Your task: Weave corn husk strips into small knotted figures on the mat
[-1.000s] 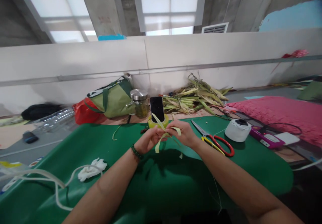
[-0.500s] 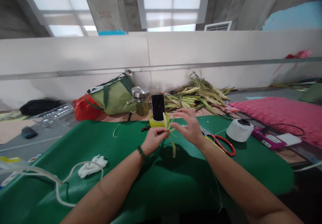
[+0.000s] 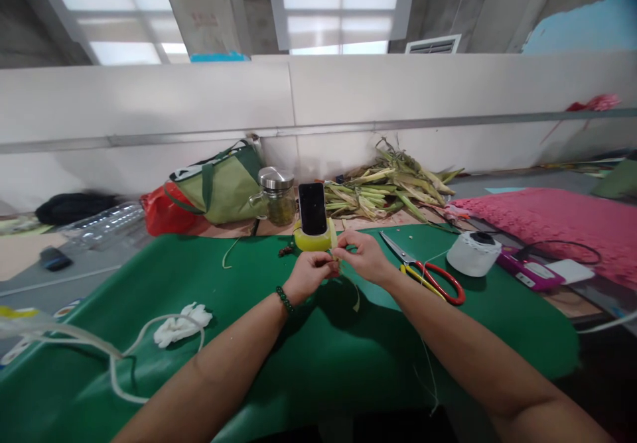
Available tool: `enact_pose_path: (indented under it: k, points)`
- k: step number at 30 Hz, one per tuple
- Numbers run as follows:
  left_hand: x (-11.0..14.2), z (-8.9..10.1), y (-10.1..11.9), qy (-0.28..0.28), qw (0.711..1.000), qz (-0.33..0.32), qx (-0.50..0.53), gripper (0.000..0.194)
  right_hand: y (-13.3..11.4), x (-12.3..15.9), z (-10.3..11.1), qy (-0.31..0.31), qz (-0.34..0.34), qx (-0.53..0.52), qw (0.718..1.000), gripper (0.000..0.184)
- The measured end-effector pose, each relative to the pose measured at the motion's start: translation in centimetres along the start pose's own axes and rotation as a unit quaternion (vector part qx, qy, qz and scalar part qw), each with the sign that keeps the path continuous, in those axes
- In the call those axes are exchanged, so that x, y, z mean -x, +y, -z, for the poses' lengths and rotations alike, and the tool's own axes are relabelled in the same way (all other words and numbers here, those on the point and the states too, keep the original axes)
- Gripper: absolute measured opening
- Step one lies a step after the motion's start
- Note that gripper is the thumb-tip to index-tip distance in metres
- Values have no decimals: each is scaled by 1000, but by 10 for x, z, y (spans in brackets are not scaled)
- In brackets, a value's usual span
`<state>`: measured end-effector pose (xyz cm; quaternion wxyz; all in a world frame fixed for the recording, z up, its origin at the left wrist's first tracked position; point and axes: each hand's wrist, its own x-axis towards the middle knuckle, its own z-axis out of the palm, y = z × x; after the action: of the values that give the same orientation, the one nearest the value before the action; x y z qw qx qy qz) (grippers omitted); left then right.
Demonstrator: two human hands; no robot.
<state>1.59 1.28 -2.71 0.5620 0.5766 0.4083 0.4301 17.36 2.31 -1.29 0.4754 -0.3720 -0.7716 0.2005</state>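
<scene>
On my feed, the green surface [image 3: 383,363] spread beyond the arms, with a pile of long leaves [image 3: 393,181] behind it. The left hand [image 3: 309,274] and right hand [image 3: 365,256] pinched pale strips [image 3: 333,233] between them, above the surface.

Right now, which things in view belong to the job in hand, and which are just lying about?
Belonging, it seems:
pale leaf strips, held
corn-husk pile
scissors
white thread spool

Apparently lying about:
lidded glass mug
green tote bag
crumpled tissue
pink cloth
</scene>
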Motion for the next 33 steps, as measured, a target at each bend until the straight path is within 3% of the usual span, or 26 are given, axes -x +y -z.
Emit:
enact_pose_path:
  k: [8,14,17,21,24,27,30,33]
  points:
    - [4,2,6,-41,997,-30,-59,24,2,2,-3,-49,34,35,998,11]
    - [2,-2,1,-72,994,80,-35,35,3,1,-2,-66,61,42,995,9]
    - [2,-5,0,-54,993,96,-40,35,-3,1,0,-35,130,106,985,8]
    - [2,-4,2,-3,996,90,-27,29,-13,3,1,-3,240,229,943,8]
    - [2,-3,3,23,995,93,23,28,-16,6,1,-10,269,273,924,12]
    - [0,-1,5,44,992,94,72,27,-14,8,0,34,232,269,934,14]
    - [-1,1,6,83,984,79,133,29,-12,9,-3,75,137,241,958,24]
    - [-1,2,7,111,975,61,182,31,-10,10,-10,1,29,207,978,43]
